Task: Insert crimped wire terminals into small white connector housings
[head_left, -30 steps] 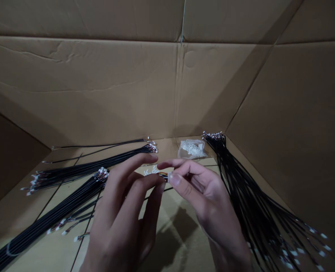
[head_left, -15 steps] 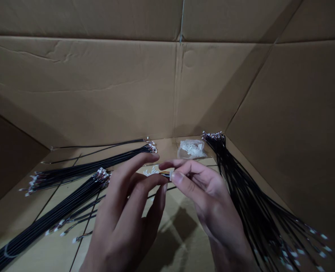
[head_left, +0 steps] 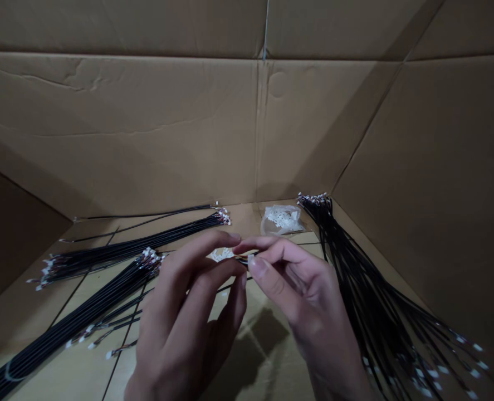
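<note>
Between my two hands, at the centre, is the end of a cable with thin coloured wires (head_left: 241, 258) running into a small white connector (head_left: 250, 259). My left hand (head_left: 188, 306) pinches the wire side, its fingers bent around the cable. The thumb and index finger of my right hand (head_left: 301, 289) close on the white connector and partly cover it. Just behind my fingertips lies a small pile of loose white connectors (head_left: 222, 254), partly hidden by my left hand.
A clear plastic bag of white pieces (head_left: 283, 218) lies by the back cardboard wall (head_left: 167, 133). On the right spreads a large bundle of black cables (head_left: 367, 289) with white ends. Leftward are a tied cable bundle (head_left: 75, 312), another bundle (head_left: 138, 242) and several single cables.
My left index fingertip has come down and right, closer to my right index finger. The connector has shifted slightly left and is more covered by my right thumb.
</note>
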The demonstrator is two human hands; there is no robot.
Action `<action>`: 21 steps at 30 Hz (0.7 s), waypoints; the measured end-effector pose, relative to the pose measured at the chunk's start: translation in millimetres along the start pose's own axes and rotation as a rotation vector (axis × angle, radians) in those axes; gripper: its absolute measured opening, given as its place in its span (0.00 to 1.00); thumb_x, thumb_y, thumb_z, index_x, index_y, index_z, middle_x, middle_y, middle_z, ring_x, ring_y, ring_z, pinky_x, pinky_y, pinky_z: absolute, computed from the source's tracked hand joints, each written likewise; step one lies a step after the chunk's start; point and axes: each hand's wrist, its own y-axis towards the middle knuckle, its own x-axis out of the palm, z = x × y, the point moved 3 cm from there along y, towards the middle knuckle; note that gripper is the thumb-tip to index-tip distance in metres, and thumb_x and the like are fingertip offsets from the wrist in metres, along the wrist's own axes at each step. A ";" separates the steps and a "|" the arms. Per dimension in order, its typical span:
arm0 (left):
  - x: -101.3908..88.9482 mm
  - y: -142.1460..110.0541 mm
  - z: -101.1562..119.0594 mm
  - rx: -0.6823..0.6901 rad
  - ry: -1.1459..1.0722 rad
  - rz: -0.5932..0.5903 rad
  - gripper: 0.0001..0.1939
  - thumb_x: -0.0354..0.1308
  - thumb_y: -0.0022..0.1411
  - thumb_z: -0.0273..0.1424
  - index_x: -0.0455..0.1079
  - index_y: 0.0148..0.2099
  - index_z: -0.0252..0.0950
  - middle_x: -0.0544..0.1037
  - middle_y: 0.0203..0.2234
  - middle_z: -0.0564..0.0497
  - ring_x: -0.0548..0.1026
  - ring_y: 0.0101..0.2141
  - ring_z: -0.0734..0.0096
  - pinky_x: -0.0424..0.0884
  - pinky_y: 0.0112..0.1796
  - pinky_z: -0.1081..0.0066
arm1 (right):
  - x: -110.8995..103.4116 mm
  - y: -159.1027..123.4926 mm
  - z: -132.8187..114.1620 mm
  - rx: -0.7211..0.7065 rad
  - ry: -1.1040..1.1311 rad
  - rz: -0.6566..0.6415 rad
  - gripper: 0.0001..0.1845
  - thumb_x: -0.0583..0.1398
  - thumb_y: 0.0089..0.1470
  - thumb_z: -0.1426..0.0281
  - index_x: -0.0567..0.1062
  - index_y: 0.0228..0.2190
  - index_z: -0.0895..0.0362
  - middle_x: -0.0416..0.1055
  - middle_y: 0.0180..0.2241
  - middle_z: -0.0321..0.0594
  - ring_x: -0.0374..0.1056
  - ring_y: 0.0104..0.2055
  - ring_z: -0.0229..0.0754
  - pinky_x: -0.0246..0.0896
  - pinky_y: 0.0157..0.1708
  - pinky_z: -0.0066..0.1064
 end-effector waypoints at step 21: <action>-0.1 -3.6 -2.8 0.096 -0.002 -0.021 0.12 0.57 0.70 0.17 0.74 0.47 0.39 0.74 0.58 0.48 0.81 0.39 0.73 0.82 0.41 0.69 | -11.6 6.5 -0.3 0.046 0.031 -0.072 0.09 0.69 0.62 0.66 0.82 0.28 0.51 0.83 0.48 0.35 0.75 0.56 0.44 0.67 0.55 0.37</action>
